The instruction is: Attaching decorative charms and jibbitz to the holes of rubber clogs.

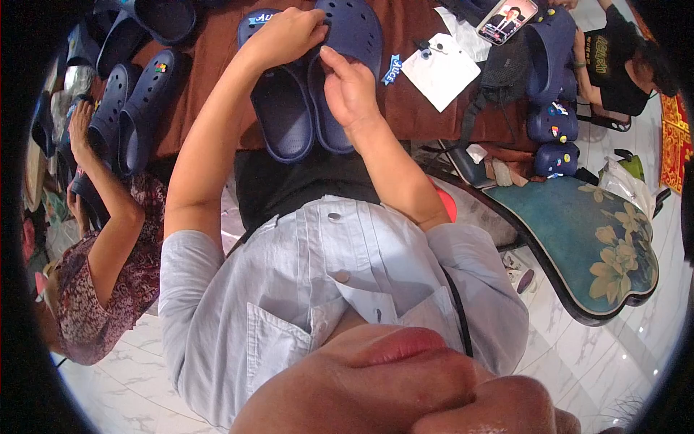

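Note:
In front of me, a pair of navy foam clogs lies on the brown cloth, toes pointing away. A blue lettered shoe charm (262,19) sits on the upper of the left clog (283,119). My left hand (285,36) reaches across that upper; its fingers are closed in a pinch at the inner side of the right clog (352,29). What they pinch, if anything, is hidden. My right hand (350,90) is at the right clog's foot opening, thumb raised, the other fingers hidden toward the toe. A similar blue charm (391,70) lies right of this clog.
White cards (442,72) and a lit phone (508,19) lie at the right, near a black bag (502,79) and more navy clogs (553,123). A flowered chair back (578,239) stands lower right. At left, another person's hand (81,130) is among clogs (141,116).

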`<move>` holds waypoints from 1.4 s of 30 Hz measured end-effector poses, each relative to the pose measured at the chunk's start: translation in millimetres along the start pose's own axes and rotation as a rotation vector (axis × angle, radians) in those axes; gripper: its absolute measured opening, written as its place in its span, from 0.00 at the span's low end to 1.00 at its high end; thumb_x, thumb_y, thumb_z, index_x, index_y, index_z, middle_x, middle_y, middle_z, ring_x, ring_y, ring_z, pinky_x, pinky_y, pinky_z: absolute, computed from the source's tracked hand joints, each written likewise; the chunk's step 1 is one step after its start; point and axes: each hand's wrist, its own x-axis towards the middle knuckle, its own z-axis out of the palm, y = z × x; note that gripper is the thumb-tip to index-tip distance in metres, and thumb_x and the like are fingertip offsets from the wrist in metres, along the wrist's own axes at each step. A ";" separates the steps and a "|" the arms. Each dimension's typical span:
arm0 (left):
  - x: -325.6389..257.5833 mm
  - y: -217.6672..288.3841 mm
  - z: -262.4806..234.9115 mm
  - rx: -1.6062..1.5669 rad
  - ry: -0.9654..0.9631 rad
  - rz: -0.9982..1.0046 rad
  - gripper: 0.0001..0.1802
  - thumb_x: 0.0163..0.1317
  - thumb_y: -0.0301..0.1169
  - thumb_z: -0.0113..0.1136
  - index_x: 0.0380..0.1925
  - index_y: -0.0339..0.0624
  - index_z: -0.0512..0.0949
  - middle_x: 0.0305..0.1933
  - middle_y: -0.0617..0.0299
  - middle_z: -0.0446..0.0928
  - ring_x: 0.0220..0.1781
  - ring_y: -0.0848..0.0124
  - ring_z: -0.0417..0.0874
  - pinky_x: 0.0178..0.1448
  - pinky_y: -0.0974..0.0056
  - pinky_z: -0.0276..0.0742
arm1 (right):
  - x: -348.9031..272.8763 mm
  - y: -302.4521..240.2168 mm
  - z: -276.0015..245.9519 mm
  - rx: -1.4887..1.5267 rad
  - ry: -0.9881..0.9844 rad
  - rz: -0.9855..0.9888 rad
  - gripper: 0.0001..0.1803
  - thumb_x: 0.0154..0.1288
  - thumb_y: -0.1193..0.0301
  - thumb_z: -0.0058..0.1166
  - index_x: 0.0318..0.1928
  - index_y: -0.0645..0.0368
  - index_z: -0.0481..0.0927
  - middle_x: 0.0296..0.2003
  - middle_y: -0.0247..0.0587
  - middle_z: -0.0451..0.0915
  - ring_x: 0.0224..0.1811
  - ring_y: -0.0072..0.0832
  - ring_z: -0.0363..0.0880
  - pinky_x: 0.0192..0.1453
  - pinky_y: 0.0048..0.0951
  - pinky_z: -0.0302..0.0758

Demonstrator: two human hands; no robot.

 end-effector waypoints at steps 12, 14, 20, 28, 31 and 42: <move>2.4 -0.1 5.9 -0.029 0.115 0.016 0.14 0.68 0.36 0.57 0.41 0.33 0.77 0.35 0.37 0.81 0.40 0.39 0.82 0.45 0.43 0.76 | 5.9 6.6 -0.7 -0.039 0.020 -0.072 0.13 0.66 0.78 0.61 0.50 0.64 0.80 0.49 0.40 0.82 0.53 0.29 0.79 0.64 0.33 0.71; 1.8 -10.7 12.5 0.018 0.083 0.025 0.13 0.68 0.36 0.58 0.39 0.33 0.76 0.35 0.37 0.81 0.40 0.39 0.82 0.44 0.43 0.76 | 5.7 11.3 -4.6 -0.068 0.036 -0.084 0.09 0.66 0.77 0.62 0.46 0.64 0.82 0.46 0.40 0.83 0.51 0.29 0.80 0.62 0.35 0.72; 3.2 1.9 6.8 0.002 0.110 0.036 0.13 0.68 0.35 0.58 0.39 0.33 0.77 0.34 0.37 0.81 0.40 0.39 0.82 0.44 0.43 0.76 | 3.8 10.6 -1.7 -0.061 0.063 -0.108 0.07 0.66 0.77 0.62 0.43 0.64 0.82 0.44 0.41 0.83 0.49 0.29 0.80 0.61 0.34 0.73; 1.2 3.4 2.5 0.006 0.069 0.010 0.15 0.68 0.36 0.57 0.45 0.33 0.78 0.36 0.37 0.81 0.41 0.40 0.83 0.45 0.43 0.77 | 3.6 7.9 -1.7 0.001 0.016 -0.067 0.07 0.65 0.78 0.62 0.43 0.64 0.82 0.43 0.40 0.83 0.49 0.28 0.80 0.60 0.34 0.73; 0.5 3.0 1.0 -0.005 0.064 0.028 0.15 0.69 0.36 0.57 0.45 0.33 0.78 0.36 0.37 0.81 0.41 0.40 0.83 0.45 0.43 0.76 | 4.3 8.9 -2.7 0.048 0.003 -0.060 0.07 0.65 0.79 0.61 0.43 0.63 0.82 0.44 0.39 0.83 0.48 0.28 0.80 0.61 0.33 0.73; -3.5 0.1 4.7 -0.037 0.091 0.074 0.13 0.70 0.36 0.55 0.39 0.34 0.76 0.33 0.38 0.80 0.40 0.39 0.82 0.44 0.42 0.75 | 4.1 3.9 -5.7 0.111 0.014 0.073 0.07 0.64 0.81 0.61 0.43 0.63 0.82 0.44 0.38 0.82 0.50 0.28 0.78 0.64 0.31 0.71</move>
